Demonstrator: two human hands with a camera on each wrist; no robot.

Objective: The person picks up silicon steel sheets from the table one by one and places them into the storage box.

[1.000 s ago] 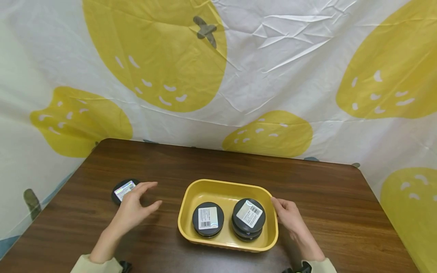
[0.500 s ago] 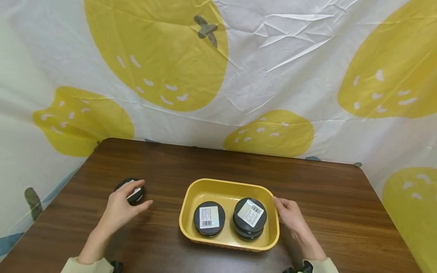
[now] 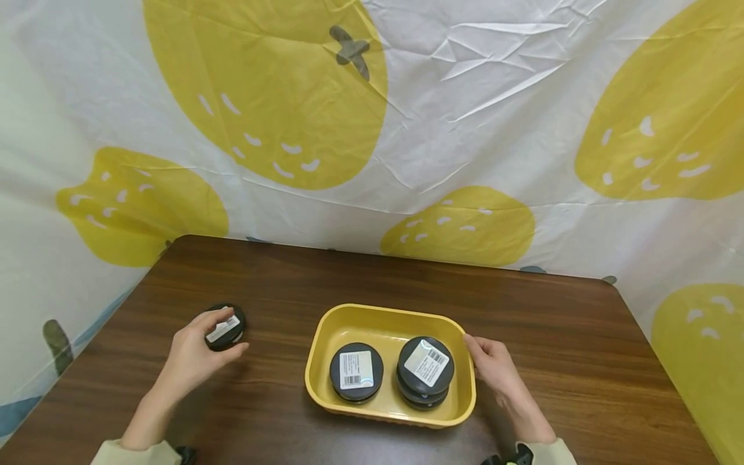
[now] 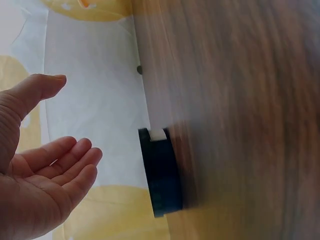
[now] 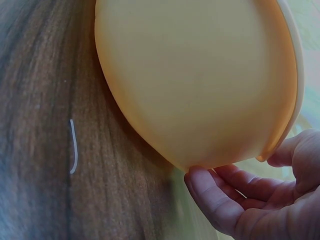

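My left hand [image 3: 192, 354] hovers close by a round black flat case [image 3: 227, 330] with a white label, on the table's left side. In the left wrist view the fingers and thumb are spread, with a gap between them and the case [image 4: 162, 175], whose thick edge faces the camera. My right hand [image 3: 496, 369] holds the right end of a yellow plastic bin [image 3: 372, 321], thumb at the rim and fingers low against the outer wall. Inside the bin lie two stacks of similar cases, the left stack [image 3: 356, 372] lower than the right stack [image 3: 426, 366].
The brown wooden table [image 3: 558, 349] runs around the bin on all sides. A white cloth with yellow fruit prints [image 3: 453, 226] hangs behind its back edge and along both sides.
My left hand has moved left and slightly toward me beside the black case, which has shifted slightly right. My right hand stays at the bin's end.
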